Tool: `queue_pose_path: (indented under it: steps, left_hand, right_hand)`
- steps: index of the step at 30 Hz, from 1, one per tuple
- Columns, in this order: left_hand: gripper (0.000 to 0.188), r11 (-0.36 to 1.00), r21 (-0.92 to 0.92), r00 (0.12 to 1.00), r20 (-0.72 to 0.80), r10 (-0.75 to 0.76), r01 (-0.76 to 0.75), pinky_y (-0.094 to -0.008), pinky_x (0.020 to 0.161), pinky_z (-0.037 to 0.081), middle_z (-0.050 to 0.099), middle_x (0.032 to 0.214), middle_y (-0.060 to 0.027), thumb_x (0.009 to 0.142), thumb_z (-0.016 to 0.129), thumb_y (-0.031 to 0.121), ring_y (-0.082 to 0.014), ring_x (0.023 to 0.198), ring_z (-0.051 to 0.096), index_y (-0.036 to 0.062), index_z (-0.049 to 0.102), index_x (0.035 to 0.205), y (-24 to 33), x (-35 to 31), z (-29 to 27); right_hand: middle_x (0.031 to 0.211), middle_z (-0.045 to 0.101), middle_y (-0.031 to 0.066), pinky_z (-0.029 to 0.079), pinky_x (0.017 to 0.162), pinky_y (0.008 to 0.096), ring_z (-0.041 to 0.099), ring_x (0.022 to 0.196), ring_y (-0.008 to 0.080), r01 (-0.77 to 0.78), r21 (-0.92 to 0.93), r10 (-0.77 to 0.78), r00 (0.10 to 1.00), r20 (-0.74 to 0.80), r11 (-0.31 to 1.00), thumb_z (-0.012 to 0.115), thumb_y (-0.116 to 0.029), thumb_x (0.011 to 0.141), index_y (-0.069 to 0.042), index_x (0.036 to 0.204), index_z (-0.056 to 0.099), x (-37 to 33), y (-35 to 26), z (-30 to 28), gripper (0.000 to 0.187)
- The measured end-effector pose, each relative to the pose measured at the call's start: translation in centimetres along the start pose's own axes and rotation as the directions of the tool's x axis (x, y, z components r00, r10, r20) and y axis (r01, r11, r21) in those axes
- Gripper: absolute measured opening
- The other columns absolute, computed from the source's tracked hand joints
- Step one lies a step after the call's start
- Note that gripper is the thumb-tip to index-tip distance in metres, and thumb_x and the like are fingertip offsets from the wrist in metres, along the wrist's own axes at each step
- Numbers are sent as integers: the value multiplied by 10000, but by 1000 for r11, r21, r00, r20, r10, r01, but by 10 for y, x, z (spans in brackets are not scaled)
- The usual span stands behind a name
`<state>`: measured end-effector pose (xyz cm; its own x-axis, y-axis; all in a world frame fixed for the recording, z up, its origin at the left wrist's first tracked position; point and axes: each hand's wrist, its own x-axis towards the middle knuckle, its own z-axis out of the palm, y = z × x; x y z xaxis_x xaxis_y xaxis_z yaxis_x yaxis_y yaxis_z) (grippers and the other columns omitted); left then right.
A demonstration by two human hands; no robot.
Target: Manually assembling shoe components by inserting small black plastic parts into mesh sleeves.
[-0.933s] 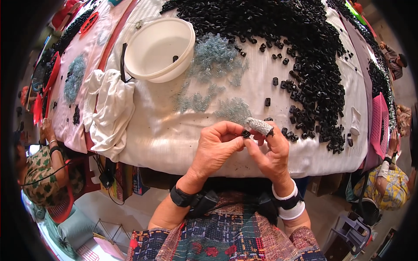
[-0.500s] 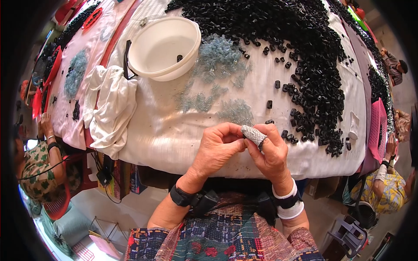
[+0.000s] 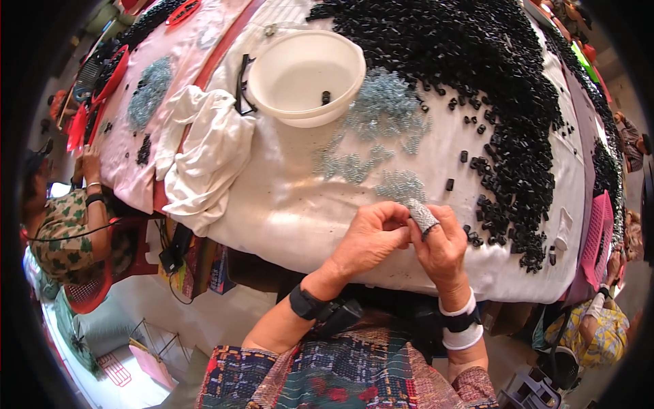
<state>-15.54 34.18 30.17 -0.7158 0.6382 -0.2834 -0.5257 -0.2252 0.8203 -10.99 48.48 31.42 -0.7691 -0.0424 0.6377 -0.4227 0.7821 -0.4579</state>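
Note:
Over the near edge of the cloth-covered table my left hand (image 3: 371, 238) and my right hand (image 3: 441, 249) meet, thumbs and fingertips pinched together. What lies between them is too small and too covered to make out. A grey knitted finger sleeve (image 3: 423, 215) covers a finger of my right hand. Just beyond the fingertips lies a small heap of pale coil springs (image 3: 400, 187), with a larger spring pile (image 3: 388, 95) farther off. Small black plastic parts (image 3: 514, 177) spread in a big heap to the right, a few lying loose near my right hand.
A white plastic bowl (image 3: 306, 78) holding one black piece stands at the back, left of the springs. Beside it are a black strap (image 3: 243, 85) and a crumpled white cloth (image 3: 208, 160). A pink basket (image 3: 597, 235) stands right. People sit at both sides.
The view has shifted, so the table and bowl appear farther right. Both hands remain pinched together, and the sleeved finger has turned slightly more upright.

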Motion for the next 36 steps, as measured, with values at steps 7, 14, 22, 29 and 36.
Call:
queue_pose_path:
  steps: [7,14,22,29,36]
  left_hand:
    - [126,999,46,999,34,-30,28,-210,688,480,611,834,-10,851,629,44,-75,748,570,-15,602,959,6,0,0]
    - [128,998,62,998,67,-21,17,-213,695,488,614,855,-8,833,618,-7,-74,770,578,-19,600,960,4,0,-3]
    - [124,996,93,997,82,-8,0,-208,692,483,607,866,2,827,615,-15,-62,775,570,-10,598,950,1,1,-3]
    - [132,998,65,997,71,-3,-2,-212,694,485,610,853,-2,836,611,3,-66,760,572,-11,591,966,0,2,-1]
    - [152,999,33,998,49,-32,30,-242,698,530,651,884,-67,843,613,25,-132,802,639,-2,600,992,12,-4,-5]
  right_hand:
    - [843,586,148,502,561,349,596,692,286,30,-43,-25,993,112,999,681,52,676,57,910,611,4,1,-7,244]
    - [845,591,151,499,561,353,600,685,294,13,-14,-10,978,207,1000,655,67,691,50,902,603,9,3,-13,218]
    - [872,603,147,493,590,320,613,681,272,-296,119,254,926,280,948,640,64,732,19,912,630,18,-3,-19,185]
    - [878,609,138,497,597,319,626,695,250,-282,122,237,927,291,952,631,77,733,25,898,627,17,0,-19,173]
    - [836,625,73,466,618,238,594,680,134,-533,303,562,827,-13,790,651,89,725,-3,891,634,-11,0,-24,190]
